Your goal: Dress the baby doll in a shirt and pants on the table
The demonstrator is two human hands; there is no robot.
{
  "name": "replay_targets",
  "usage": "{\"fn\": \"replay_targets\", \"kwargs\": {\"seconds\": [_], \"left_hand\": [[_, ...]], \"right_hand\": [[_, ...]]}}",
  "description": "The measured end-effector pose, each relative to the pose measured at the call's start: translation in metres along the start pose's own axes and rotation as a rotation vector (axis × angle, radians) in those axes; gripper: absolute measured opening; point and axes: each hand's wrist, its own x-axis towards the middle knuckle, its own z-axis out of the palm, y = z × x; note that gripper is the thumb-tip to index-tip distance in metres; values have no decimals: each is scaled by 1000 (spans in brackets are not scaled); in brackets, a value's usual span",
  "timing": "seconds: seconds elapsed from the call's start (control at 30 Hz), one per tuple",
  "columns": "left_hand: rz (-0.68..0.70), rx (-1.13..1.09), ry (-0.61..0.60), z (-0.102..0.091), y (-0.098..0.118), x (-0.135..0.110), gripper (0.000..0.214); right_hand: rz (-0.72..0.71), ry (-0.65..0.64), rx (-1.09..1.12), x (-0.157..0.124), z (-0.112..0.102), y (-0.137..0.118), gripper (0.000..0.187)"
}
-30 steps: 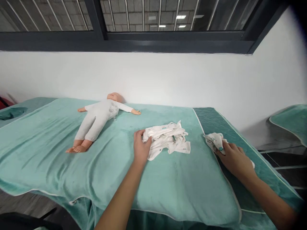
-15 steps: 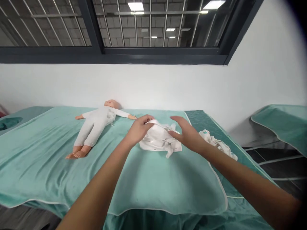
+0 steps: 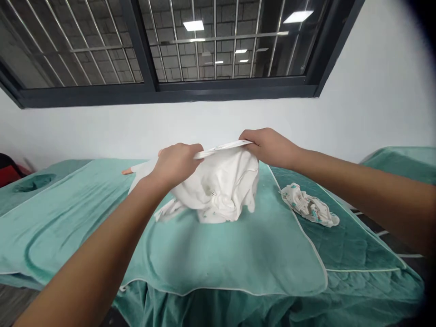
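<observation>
A white baby garment [image 3: 228,181] hangs bunched between my hands, its upper edge pulled taut and its lower folds on the bed. My left hand [image 3: 179,165] is closed on the left end of that edge. At the other end, slightly higher, my right hand [image 3: 269,144] grips the same edge. Behind my left hand and wrist lies a doll [image 3: 138,168] in a white outfit; only a sleeve, a hand and a bit more show.
A green sheet [image 3: 218,259] with a pale border covers the bed. To the right, a crumpled white cloth with a coloured print [image 3: 308,206] lies on the darker green quilted cover [image 3: 354,250]. The white wall [image 3: 218,120] and a barred window [image 3: 225,88] stand behind.
The garment was a low heap on the sheet; now its edge is lifted and stretched. My right hand has closed on it. Both hands are higher, and my left hand now hides most of the doll.
</observation>
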Motion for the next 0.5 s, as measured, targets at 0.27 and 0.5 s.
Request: {"fn": "replay_targets", "kwargs": {"seconds": [0.27,0.5], "left_hand": [[-187,-201,378,-3,-27,-14,22],[-373,-572,565,-7,-48,-12,12]], "right_hand": [[227,15,-37,-33,-9,18,28],[398,81,24,-46,-8,39,24]]}}
